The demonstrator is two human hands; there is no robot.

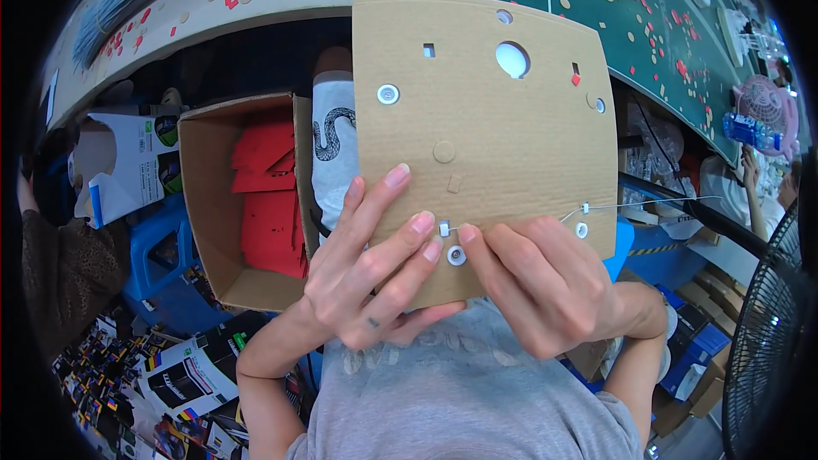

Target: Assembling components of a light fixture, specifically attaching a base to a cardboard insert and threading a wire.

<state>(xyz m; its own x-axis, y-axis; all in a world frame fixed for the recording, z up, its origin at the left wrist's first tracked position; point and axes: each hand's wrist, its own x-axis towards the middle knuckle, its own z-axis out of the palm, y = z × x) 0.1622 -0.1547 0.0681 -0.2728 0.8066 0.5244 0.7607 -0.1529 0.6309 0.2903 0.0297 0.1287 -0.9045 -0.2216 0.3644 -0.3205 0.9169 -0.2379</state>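
Observation:
A brown cardboard panel (511,136) with round and square holes and several white round fittings lies tilted across my lap. My left hand (362,268) grips its lower left part, fingertips spread on the face beside a small square hole (444,228) and the thumb low at the edge. Between its thumb and index finger, my right hand (545,285) pinches a thin pale wire (656,202) near that hole. The wire also passes a second small hole on the right and trails out beyond the panel. Near my fingertips sits a white round fitting (457,255).
A cardboard box (194,196) of red sheets (268,213) stands at my left, by a blue stool (158,247). Small red and tan cutouts are scattered on the green table (630,25) ahead. A black fan (771,332) is at the right. Another person's arm (751,179) shows beyond.

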